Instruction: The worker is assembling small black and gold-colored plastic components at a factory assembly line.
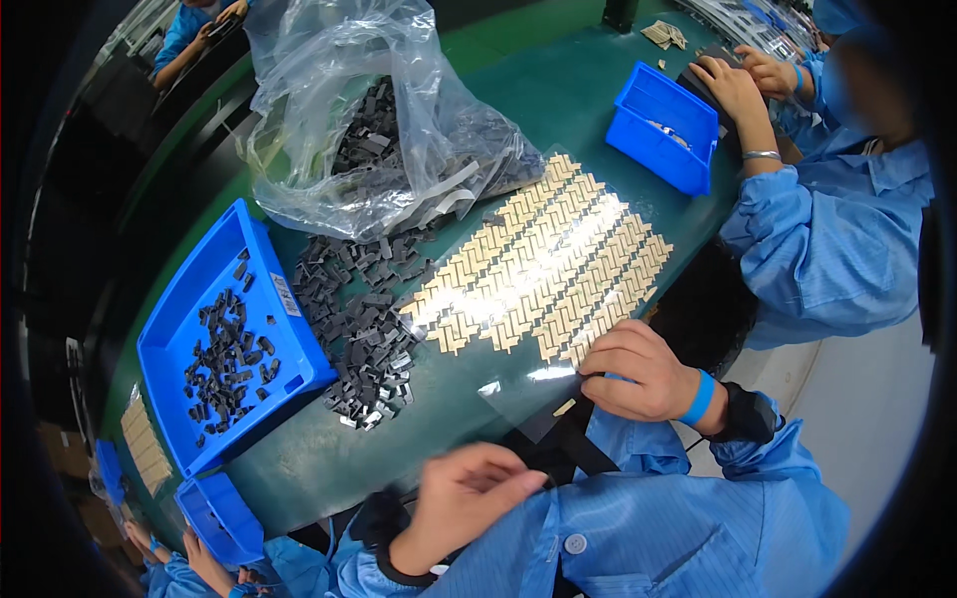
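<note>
**Hands at a sheet of tan herringbone pieces on a green bench**

The curved green work table (558, 95) fills most of the view. On its far part sits a large crumpled clear plastic bag (369, 110) with dark grey pieces inside. Below it, a loose heap of small dark grey metal clips (364, 309) spreads over the table, just beside a shallow blue plastic tray (174, 329) on the left that holds more of the same clips. In the middle lies a clear glossy sheet covered with rows of small tan pieces in a herringbone pattern (543, 264), its near corner reaching the table's edge. A smaller blue plastic bin (688, 154) stands further off, near a co-worker's hands.

The right hand (638, 374), with a blue wristband, rests on the sheet's near right corner, fingers curled and pressed down on it. The left hand (469, 498) hovers blurred below the table edge, fingers loosely together and empty, touching nothing.
</note>
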Demonstrator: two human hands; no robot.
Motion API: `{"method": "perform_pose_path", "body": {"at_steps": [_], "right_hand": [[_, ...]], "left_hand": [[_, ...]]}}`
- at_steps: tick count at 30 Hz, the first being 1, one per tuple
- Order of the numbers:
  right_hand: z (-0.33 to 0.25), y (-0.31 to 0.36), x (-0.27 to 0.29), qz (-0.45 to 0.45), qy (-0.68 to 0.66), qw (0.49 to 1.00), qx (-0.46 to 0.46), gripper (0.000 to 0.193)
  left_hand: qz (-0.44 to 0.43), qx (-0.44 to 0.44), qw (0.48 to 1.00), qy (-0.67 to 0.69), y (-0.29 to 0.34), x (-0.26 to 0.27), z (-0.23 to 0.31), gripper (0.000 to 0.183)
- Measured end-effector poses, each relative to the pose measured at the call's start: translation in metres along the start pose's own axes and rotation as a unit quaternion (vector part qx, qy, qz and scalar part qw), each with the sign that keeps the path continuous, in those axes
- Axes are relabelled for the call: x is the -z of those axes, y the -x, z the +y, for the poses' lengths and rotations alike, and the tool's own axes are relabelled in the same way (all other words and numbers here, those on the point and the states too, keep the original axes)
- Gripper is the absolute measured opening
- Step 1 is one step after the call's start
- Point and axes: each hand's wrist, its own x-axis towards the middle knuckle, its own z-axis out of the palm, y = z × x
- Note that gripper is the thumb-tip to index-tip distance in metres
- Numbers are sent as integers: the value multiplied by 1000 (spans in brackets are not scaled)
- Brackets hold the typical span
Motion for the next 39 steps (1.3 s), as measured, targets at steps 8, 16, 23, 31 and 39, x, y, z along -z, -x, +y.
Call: {"method": "perform_pose_path", "body": {"at_steps": [8,16,23,31,39], "right_hand": [[0,-9,-2,40,-84,995,26,21],[5,-12,6,10,-150,982,-118,23],[9,-23,8,-61,-129,981,-135,17],[3,-33,3,-96,-40,985,-135,9],[10,-32,-4,79,-125,962,-229,8]], "left_hand": [[-8,28,936,351,-36,-52,-7,46],[52,40,899,433,-56,-67,-6,17],[58,-12,897,439,-60,-74,-20,20],[70,21,901,427,-61,-71,-20,22],[22,69,926,372,-54,-59,-16,37]]}}
